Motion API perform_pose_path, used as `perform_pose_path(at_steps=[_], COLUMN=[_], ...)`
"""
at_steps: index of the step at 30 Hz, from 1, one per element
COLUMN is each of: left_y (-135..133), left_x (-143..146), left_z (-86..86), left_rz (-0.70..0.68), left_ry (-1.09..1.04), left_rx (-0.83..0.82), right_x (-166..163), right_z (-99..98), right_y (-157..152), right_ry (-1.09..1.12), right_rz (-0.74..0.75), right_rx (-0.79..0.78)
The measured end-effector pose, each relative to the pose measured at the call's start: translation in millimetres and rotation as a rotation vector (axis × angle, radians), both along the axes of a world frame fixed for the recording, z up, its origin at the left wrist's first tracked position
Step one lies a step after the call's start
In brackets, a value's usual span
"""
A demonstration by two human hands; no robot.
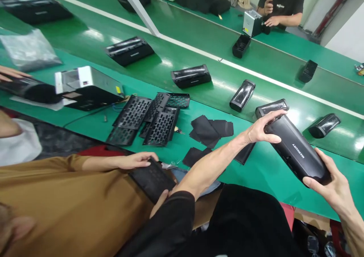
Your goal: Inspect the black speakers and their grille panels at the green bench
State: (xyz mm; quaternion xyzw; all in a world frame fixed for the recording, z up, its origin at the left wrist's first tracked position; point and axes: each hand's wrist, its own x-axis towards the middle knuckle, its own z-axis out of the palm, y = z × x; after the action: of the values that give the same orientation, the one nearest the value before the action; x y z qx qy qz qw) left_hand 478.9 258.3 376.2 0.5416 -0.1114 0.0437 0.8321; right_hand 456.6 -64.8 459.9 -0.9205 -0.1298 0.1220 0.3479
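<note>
Between my two hands, tilted above the near green table and the belt's edge, is a long black speaker housing (298, 147) lettered MERKURY. My left hand (264, 128) grips its upper left end, thumb on the lettered side. The lower right end sits in my right hand (331, 177), fingers on the far side and thumb in front. Just behind my left hand lies another black housing (273, 108) with a glossy front, partly covered. A dark flat panel (245, 153) rests on the table beneath my left forearm, which hides part of it.
Several housings, such as one glossy housing (192, 76), lie on the green conveyor belt (170, 55). Black cloth pieces (209, 130) and perforated grilles (160, 122) are left of my arm. Close on my left, a co-worker holds a black panel (153, 179). A metal-cased device (89, 86) stands farther left.
</note>
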Motion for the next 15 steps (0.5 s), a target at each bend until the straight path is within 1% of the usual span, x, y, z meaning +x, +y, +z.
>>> perform_pose_path(at_steps=[1,3,5,6,7,8,9,10,11,12,13,15], left_y=[-6,-23,-49,-66,-84,-100,-114,-122,-125,-121,-113,-88], left_x=[-3,-11,-19,-24,-30,-35,-41,-46,-51,-55,-58,-61], left_z=[-5.7,-18.2,-31.9,-39.7,-48.2,-57.2,-66.3,-74.9,-82.2,-87.6,-90.8,-90.7], left_rz=[0.029,0.102,0.156,0.148,0.106,0.030,-0.058,-0.129,-0.181,-0.176,-0.134,-0.050], left_ry=[0.026,0.106,0.214,0.276,0.340,0.409,0.481,0.553,0.613,0.642,0.635,0.544], left_rx=[-0.050,-0.218,-0.457,-0.579,-0.680,-0.749,-0.773,-0.741,-0.664,-0.578,-0.507,-0.377], right_x=[1,0,-5,-7,-9,-9,-7,-5,-1,3,6,11], right_z=[-0.2,-7.2,-24.4,-35.6,-47.2,-57.7,-65.9,-71.1,-72.9,-71.9,-69.0,-61.7], right_y=[-4,-10,-8,-4,3,10,16,21,24,24,21,13], right_ry=[0.003,-0.032,-0.105,-0.130,-0.137,-0.132,-0.119,-0.102,-0.094,-0.098,-0.113,-0.156], right_rz=[-0.001,-0.025,-0.063,-0.073,-0.069,-0.063,-0.060,-0.061,-0.056,-0.035,0.007,0.168], right_rx=[0.029,0.184,0.321,0.330,0.292,0.227,0.171,0.146,0.127,0.091,0.027,-0.184])
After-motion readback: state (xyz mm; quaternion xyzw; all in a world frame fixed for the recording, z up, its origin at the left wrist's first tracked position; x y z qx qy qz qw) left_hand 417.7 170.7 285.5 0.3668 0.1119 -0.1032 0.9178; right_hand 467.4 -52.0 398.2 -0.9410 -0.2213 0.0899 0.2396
